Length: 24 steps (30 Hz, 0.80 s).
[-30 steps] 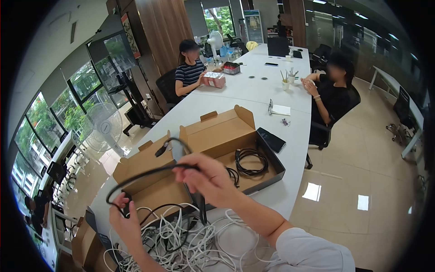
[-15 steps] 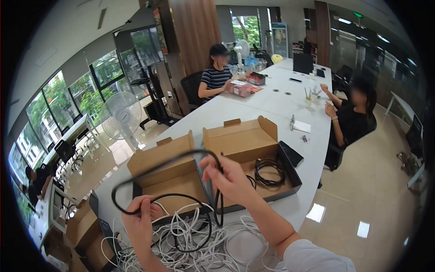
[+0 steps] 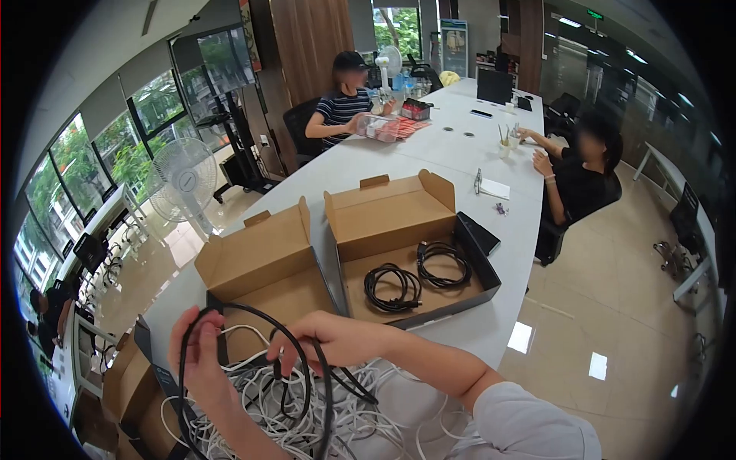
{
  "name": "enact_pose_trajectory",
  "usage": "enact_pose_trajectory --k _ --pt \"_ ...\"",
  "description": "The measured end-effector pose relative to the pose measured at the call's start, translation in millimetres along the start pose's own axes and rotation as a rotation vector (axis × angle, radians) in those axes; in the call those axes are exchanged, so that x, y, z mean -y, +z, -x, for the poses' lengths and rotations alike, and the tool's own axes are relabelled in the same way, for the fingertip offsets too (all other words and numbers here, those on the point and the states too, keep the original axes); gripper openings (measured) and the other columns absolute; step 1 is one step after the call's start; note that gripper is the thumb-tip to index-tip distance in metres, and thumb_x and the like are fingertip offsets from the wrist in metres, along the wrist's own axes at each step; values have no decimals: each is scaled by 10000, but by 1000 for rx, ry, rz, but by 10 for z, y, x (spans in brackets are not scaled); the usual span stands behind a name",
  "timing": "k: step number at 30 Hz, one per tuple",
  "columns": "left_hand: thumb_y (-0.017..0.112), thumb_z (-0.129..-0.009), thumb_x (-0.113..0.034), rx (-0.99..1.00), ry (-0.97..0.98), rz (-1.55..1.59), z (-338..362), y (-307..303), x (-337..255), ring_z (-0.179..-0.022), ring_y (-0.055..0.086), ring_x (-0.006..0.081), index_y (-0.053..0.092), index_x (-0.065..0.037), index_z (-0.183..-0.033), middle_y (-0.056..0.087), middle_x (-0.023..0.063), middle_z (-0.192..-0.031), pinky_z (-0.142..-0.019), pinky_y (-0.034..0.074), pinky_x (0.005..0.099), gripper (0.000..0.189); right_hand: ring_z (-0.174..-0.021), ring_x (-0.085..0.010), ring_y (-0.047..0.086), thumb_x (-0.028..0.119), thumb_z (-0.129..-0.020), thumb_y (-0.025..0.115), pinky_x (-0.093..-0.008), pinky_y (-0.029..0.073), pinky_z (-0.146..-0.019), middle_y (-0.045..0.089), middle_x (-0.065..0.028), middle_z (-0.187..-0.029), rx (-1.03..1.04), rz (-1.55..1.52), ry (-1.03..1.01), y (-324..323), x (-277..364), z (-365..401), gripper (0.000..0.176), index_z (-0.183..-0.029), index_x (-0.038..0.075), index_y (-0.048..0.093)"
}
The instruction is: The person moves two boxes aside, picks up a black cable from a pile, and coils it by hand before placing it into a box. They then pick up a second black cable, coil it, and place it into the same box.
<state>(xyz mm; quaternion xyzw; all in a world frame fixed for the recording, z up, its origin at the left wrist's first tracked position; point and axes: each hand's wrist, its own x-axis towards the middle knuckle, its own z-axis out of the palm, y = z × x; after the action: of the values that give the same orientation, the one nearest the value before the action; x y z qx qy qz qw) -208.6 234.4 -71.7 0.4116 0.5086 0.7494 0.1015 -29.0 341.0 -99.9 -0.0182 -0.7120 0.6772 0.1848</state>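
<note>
A long black cable [image 3: 328,399] hangs in loose loops between my hands, above a tangled pile of white cables [image 3: 364,420]. My left hand [image 3: 201,349] is closed on the cable at the left of the pile, fingers pinching the loop near its top. My right hand [image 3: 310,341] grips another stretch of it, with the fingertips partly hidden behind the wrist and cable. Two coiled black cables, one nearer [image 3: 392,288] and one farther [image 3: 445,265], lie in the right open cardboard box [image 3: 391,218], just beyond my right hand.
Left of that box stands another open cardboard box [image 3: 257,247]. A third box [image 3: 130,376] is at the lower left. A black flat item [image 3: 478,234] lies beside the right box. Two people sit farther along the white table [image 3: 429,161]; a fan [image 3: 184,180] stands left.
My right hand has come down and left, toward my left hand. The cable, earlier held up in a wide loop, now hangs lower. The view has tilted slightly downward.
</note>
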Motion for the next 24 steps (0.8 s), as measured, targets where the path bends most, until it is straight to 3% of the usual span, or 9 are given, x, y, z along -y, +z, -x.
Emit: enact_pose_trajectory --k 2,6,7,8,10,13,16,20,24 --pt "615 -902 -99 -64 -91 76 -47 -20 84 -910 603 149 557 -19 -1211 653 96 -1035 -829 441 254 324 -596 -71 541 -31 -857 356 -213 433 -508 671 -74 -877 -144 -58 17 -6 46 -1 368 -1160 -11 564" --pt "540 -953 -199 -80 -78 -3 -125 -113 189 -1049 543 145 489 -32 -1315 574 77 -1234 -907 388 261 401 -540 -56 509 204 -970 475 -206 392 -464 660 -39 -778 -362 -95 -102 -26 -13 -40 276 -1111 -19 557" --pt "541 -928 -183 -75 -70 -12 -132 -106 194 -1086 520 142 472 -55 -1341 547 78 -1262 -943 359 260 438 -584 -60 552 183 -961 500 -213 407 -475 636 -30 -728 -326 -64 -53 -41 104 2 263 -1109 -29 548" --pt "516 -948 -173 -14 -20 -22 -133 -128 218 -1204 477 173 412 -11 -1379 516 105 -1320 -1004 330 253 472 -592 -62 561 155 -951 518 -216 418 -493 610 -20 -685 -384 13 -251 -17 -77 -90 213 -1059 -27 547" --pt "531 -935 -204 19 -47 86 -44 25 108 -1242 464 210 363 -22 -1417 478 116 -1360 -1021 337 270 542 -576 -56 536 148 -954 524 -215 417 -509 594 -13 -672 -364 16 -195 -46 2 -41 168 -990 -15 537" --pt "604 -890 -258 200 -160 94 -53 126 187 -1170 504 208 292 -73 -1459 460 119 -1372 -980 379 296 674 -558 -48 502 162 -973 497 -212 403 -508 578 -6 -658 -451 -39 -233 -104 97 23 161 -939 8 527" --pt "669 -849 -255 621 -296 249 -45 144 499 -1135 546 244 231 -80 -1483 423 140 -1408 -947 431 327 790 -580 -43 492 184 -986 481 -207 389 -515 555 7 -650 -579 -139 -311 -186 101 34 172 -937 26 528" --pt "658 -858 -160 1178 -506 130 66 201 793 -979 623 225 287 -47 -1457 585 145 -1210 -833 485 321 713 -651 -49 497 221 -996 479 -200 385 -569 557 6 -701 -696 -208 -412 -307 123 61 194 -956 41 538" --pt "518 -947 -137 1205 -548 -86 79 310 417 -808 625 147 450 31 -1328 648 83 -927 -761 485 273 421 -670 -71 514 276 -1000 483 -212 416 -603 565 -9 -733 -761 -143 -434 -431 101 102 247 -987 37 543"
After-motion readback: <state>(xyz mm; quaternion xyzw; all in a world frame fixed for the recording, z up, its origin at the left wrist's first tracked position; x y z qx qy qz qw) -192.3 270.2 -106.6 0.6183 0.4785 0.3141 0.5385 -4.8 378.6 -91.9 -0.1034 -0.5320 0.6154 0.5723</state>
